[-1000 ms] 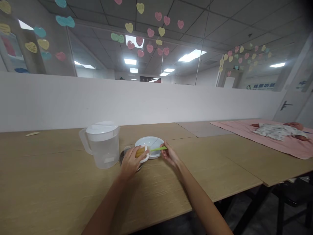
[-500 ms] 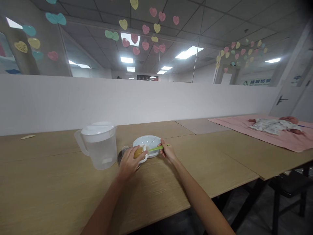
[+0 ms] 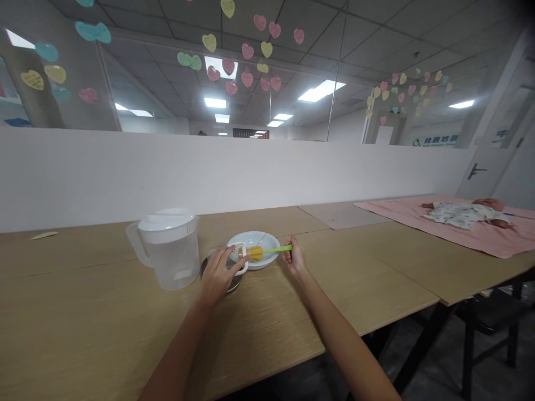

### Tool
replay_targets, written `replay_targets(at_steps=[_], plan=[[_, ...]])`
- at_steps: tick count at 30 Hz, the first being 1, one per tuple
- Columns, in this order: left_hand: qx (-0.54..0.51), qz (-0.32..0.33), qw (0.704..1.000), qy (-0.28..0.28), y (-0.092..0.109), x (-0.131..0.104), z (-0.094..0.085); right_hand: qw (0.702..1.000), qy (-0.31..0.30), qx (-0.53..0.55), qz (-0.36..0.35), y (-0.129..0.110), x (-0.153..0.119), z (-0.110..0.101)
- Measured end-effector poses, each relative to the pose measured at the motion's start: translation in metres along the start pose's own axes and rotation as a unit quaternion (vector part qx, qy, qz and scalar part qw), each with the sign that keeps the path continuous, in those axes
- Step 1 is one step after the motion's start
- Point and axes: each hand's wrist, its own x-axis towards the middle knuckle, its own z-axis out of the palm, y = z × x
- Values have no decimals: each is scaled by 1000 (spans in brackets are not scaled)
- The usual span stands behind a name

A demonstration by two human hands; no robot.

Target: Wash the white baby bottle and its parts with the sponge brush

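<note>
My left hand point(image 3: 218, 274) is wrapped round a small clear bottle with white handles point(image 3: 244, 259), tipped on its side with its mouth to the right. A brush with a yellow head point(image 3: 255, 254) and a green handle point(image 3: 278, 249) lies at the bottle's mouth. My right hand point(image 3: 295, 257) grips the end of that green handle. Behind and below the brush is a white bowl point(image 3: 267, 240) on the wooden table. Under my left hand sits a dark round dish point(image 3: 234, 284), partly hidden.
A lidded clear pitcher point(image 3: 173, 253) stands left of the bowl. At the right, a doll in patterned clothes point(image 3: 453, 214) lies on a pink cloth point(image 3: 393, 213). The table point(image 3: 259, 340) ends at its front edge, with a black stool point(image 3: 489, 314) beyond.
My right hand has moved right with the green handle, and the yellow brush head now shows outside the bottle. My left hand has shifted slightly left with the bottle.
</note>
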Motion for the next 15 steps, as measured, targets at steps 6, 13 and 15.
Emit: replay_targets(at_steps=[6, 13, 15], plan=[[60, -52, 997, -5, -4, -1, -2, 991, 110, 71, -8, -5, 9, -12], [96, -90, 991, -40, -4, -4, 1, 985, 140, 100, -5, -5, 14, -19], [94, -87, 991, -48, -3, -4, 2, 984, 145, 100, -11, -4, 15, -19]])
